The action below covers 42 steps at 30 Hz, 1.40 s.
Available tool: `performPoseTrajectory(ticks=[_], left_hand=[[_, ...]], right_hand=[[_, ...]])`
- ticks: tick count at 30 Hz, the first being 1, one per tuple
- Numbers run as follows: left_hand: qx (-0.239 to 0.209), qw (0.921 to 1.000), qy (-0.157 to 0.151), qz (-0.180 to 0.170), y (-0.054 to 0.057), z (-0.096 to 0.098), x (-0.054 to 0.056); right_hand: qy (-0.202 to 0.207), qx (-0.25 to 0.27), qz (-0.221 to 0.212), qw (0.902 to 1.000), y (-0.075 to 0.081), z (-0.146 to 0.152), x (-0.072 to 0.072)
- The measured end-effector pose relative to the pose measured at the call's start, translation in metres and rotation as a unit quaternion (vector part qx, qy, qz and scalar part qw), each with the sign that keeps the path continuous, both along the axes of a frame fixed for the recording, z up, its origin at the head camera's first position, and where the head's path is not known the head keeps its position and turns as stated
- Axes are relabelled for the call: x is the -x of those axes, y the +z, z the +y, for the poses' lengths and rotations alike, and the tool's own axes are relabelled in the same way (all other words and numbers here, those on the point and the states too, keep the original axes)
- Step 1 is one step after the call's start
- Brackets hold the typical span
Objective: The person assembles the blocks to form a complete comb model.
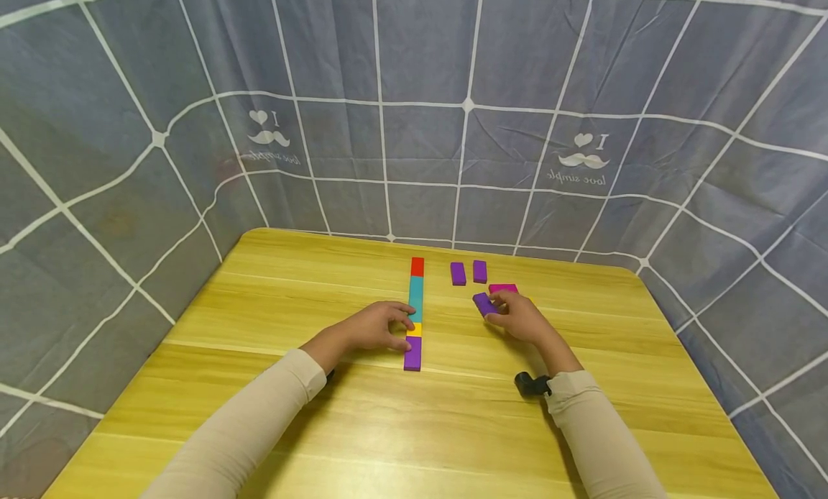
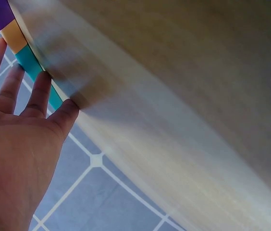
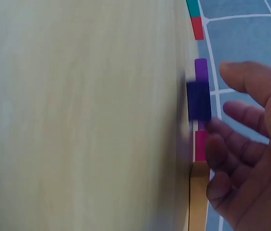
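My left hand rests beside a straight line of blocks, fingers spread along its left side. The line has a red block, a teal stretch, a yellow block and a purple block; the left fingertips touch it around the teal, yellow and purple parts. My right hand is at a slanted loose purple block, index finger and thumb by its right end. In the right wrist view this purple block looks blurred, and the thumb stands apart from it.
Two more purple blocks, one left and one right, lie toward the table's back. Behind the right hand are a magenta block and an orange block, mostly hidden in the head view. A grey gridded curtain surrounds the wooden table.
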State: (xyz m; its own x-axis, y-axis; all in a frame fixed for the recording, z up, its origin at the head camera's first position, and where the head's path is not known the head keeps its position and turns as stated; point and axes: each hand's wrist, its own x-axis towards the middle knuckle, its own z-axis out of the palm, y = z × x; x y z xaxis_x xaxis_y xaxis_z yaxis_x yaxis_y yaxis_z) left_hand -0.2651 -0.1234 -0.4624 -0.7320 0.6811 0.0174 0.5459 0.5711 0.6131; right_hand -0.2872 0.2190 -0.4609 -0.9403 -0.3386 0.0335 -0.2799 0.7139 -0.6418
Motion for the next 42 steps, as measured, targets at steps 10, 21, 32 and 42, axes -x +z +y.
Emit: performPoseTrajectory(ticks=[10, 21, 32, 42], left_hand=[[0.002, 1.0000, -0.002, 0.003, -0.001, 0.000, 0.001], [0.005, 0.9999, -0.006, 0.010, -0.002, 0.001, 0.003], [0.008, 0.9999, -0.003, 0.006, 0.000, 0.000, 0.000], [0.003, 1.0000, -0.003, 0.005, -0.001, 0.000, -0.001]], right_hand=[[0.025, -0.001, 0.001, 0.9997, -0.001, -0.007, 0.006], [0.050, -0.022, -0.018, 0.9983, -0.003, -0.010, 0.014], [0.049, -0.012, -0.010, 0.9987, -0.003, -0.014, 0.004], [0.034, 0.051, -0.016, 0.9980, 0.001, -0.020, -0.016]])
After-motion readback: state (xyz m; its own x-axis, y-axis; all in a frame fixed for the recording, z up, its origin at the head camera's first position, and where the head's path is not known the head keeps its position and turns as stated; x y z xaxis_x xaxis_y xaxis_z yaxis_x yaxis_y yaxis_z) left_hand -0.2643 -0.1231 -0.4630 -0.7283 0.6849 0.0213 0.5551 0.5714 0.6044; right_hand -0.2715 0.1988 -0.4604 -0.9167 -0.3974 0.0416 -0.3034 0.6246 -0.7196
